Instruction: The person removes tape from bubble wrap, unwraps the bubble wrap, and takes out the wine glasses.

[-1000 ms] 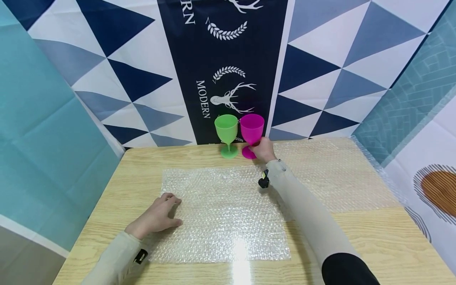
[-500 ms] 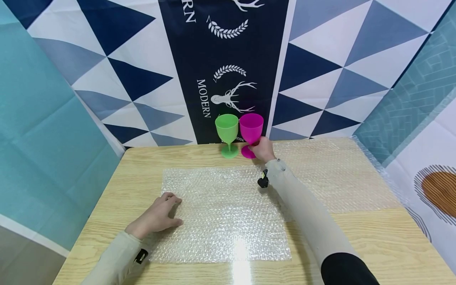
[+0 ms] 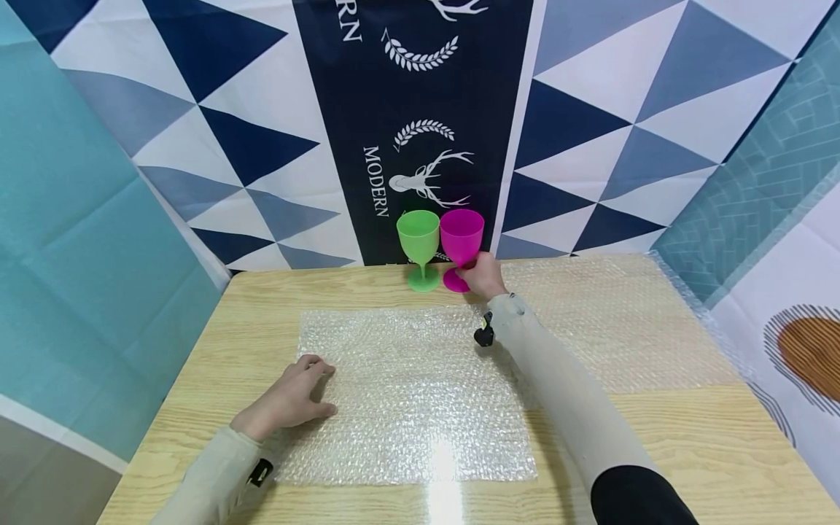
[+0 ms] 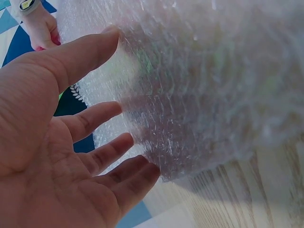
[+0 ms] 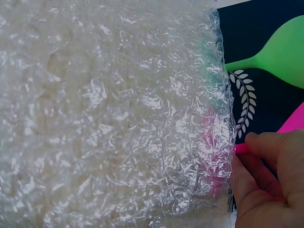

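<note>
Two plastic goblets stand upright at the table's back edge, a green goblet (image 3: 418, 235) on the left and a magenta goblet (image 3: 462, 232) on the right. Their bowls are side by side, touching or almost so. My right hand (image 3: 484, 277) pinches the magenta goblet low on its stem, as the right wrist view shows with the pink stem (image 5: 242, 148) between thumb and fingers. My left hand (image 3: 289, 399) lies over the left edge of a clear bubble wrap sheet (image 3: 420, 394). Its fingers are spread and relaxed, with the fingertips (image 4: 124, 138) touching the wrap.
A second piece of bubble wrap (image 3: 610, 321) covers the back right of the wooden table (image 3: 682, 452) and hangs past its right edge. Directly behind the goblets rises a patterned cloth backdrop (image 3: 341, 182). A teal cloth (image 3: 85, 240) closes off the left side.
The magenta goblet has slid slightly left in my right hand, narrowing the gap to the green goblet. My left hand has stayed in place.
</note>
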Motion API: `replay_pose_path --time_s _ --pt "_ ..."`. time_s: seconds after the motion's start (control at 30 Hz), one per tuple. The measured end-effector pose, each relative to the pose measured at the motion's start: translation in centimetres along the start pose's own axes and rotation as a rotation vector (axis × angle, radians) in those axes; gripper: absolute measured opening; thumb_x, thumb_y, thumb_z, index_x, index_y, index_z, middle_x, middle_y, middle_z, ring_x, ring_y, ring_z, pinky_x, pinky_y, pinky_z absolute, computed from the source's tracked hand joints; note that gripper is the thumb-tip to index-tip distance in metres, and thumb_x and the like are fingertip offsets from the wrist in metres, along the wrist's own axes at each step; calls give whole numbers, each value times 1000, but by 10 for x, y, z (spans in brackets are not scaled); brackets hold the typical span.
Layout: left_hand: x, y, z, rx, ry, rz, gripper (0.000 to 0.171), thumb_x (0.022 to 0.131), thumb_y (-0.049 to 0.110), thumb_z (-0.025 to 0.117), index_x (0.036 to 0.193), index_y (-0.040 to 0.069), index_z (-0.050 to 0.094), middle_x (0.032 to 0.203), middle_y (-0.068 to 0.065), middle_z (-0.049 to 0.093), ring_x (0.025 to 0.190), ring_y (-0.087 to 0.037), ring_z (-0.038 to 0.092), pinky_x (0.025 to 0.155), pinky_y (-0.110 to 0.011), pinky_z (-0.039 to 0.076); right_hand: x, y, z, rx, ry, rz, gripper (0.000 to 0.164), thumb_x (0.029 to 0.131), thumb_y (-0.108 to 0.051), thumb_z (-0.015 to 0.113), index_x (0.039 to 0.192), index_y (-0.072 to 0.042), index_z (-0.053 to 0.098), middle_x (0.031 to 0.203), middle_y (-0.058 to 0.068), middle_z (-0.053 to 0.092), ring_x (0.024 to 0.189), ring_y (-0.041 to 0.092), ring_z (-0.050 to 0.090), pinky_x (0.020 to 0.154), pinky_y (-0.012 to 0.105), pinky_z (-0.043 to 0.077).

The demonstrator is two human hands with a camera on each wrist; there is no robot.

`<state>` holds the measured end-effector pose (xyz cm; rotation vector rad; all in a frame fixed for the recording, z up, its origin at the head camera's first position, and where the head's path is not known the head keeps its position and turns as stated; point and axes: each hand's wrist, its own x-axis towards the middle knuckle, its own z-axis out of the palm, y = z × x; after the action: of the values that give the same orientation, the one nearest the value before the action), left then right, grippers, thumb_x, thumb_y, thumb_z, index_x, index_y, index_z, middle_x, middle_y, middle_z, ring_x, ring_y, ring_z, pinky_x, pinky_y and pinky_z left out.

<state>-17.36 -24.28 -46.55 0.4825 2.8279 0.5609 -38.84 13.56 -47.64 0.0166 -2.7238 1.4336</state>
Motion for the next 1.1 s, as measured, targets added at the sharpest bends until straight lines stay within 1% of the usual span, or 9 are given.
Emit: replay_pose_path --time_s 0.3,0.37,0.53,0.67,0.77,0.8,0.93,1.03,1.1 --pt "2 4 2 -6 -7 5 67 82 30 87 136 0 60 144 -27 48 128 -48 51 105 -61 47 -6 3 -9 -20 -5 15 29 91 -4 71 118 7 66 117 27 70 111 39 69 95 45 59" --pt "2 5 2 -7 -13 1 68 83 31 87 137 0 59 145 -26 48 128 -48 51 105 -61 47 -10 2 -11 -6 -10 23 30 92 -4 71 120 7 65 118 26 70 112 38 69 96 44 59" --pt "0 7 1 -9 -22 -13 69 83 32 87 138 0 58 145 -27 47 129 -49 50 105 -61 47 -21 2 -15 93 -32 23 39 93 -2 70 129 7 59 123 26 69 115 38 69 98 42 59" --pt "-2 7 0 -14 -21 -10 69 83 32 87 137 0 59 144 -27 47 128 -49 50 104 -62 47 -35 2 -20 208 -55 48 56 93 0 68 144 5 46 131 26 64 120 39 66 96 38 59" --pt "-2 5 1 -10 -18 0 69 83 33 87 137 -1 59 144 -28 47 127 -49 50 104 -62 47 -49 2 -25 249 -70 67 64 94 -3 67 152 2 39 135 26 60 122 40 64 93 37 60" --pt "-3 5 1 -10 -17 2 69 83 32 87 137 -1 59 144 -28 47 127 -49 50 104 -61 47 -54 2 -26 243 -78 65 65 95 -5 67 153 1 37 136 26 59 123 39 63 93 38 60" --pt "-4 4 0 1 -14 10 70 83 32 87 137 -1 58 144 -28 48 127 -49 51 104 -61 47 -75 4 -31 200 -88 14 64 97 -10 67 153 0 39 138 27 58 126 40 61 103 43 56" --pt "-4 5 -1 4 -12 15 70 83 33 87 138 -1 58 143 -27 49 126 -48 52 103 -61 48 -91 5 -38 156 -87 -48 62 97 -12 67 151 0 41 139 28 57 129 42 58 109 48 51" --pt "-4 6 -2 4 -14 22 70 83 33 87 138 -1 58 143 -27 49 125 -48 52 103 -61 48 -100 6 -44 118 -92 -94 61 96 -12 67 150 0 42 141 28 56 132 43 56 111 50 49"
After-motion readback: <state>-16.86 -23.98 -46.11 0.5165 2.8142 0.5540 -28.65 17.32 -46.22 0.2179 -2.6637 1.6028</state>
